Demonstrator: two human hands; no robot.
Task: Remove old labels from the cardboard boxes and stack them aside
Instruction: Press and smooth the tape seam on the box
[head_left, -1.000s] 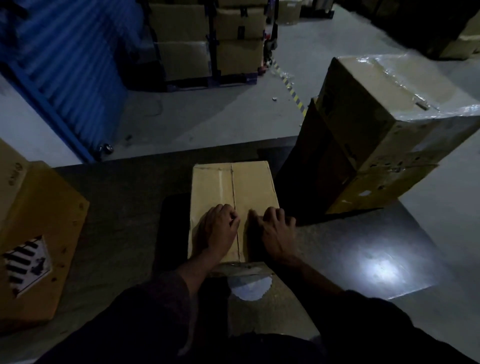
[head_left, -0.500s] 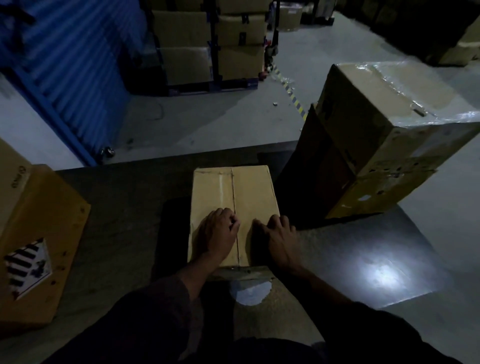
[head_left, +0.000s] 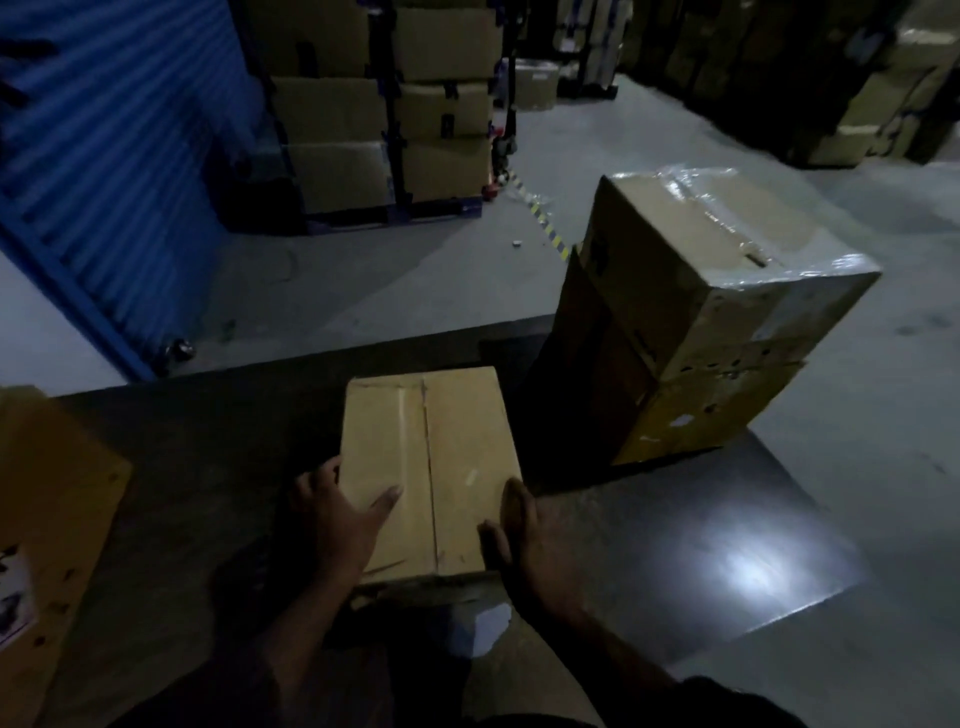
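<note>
Gripping the near corners of a cardboard box (head_left: 431, 467), both hands bracket it from either side. The left hand (head_left: 332, 514) wraps the box's left edge, its thumb laid across the top face and its fingers curled over the left side. The right hand (head_left: 524, 540) clasps the near right corner, thumb on the top face and fingers down the right wall, partly hidden in shadow.

This box is plain tan, closed, with a seam running down the middle of its top where the two flaps meet. A small pale scrap or scuff shows on the right flap, and the near edge looks creased and slightly torn. It lies flat on the dark desk (head_left: 208, 467), roughly in the middle, directly ahead of the person. Just below its near edge, a white torn patch (head_left: 491, 626) shows on a lower tan surface; whether that is a label remnant is unclear in the dim light.

To the right, a stack of two larger boxes (head_left: 717, 312) stands at the desk's far right, the upper one skewed and covered with glossy clear wrap on top. At the left edge, another carton (head_left: 57, 519) shows a striped printed mark low on its side. A bright reflection (head_left: 748, 571) glares on the desk at right. Beyond the desk lie a grey floor (head_left: 415, 280), a blue corrugated wall (head_left: 104, 156), and pallets of stacked cartons (head_left: 384, 104).
</note>
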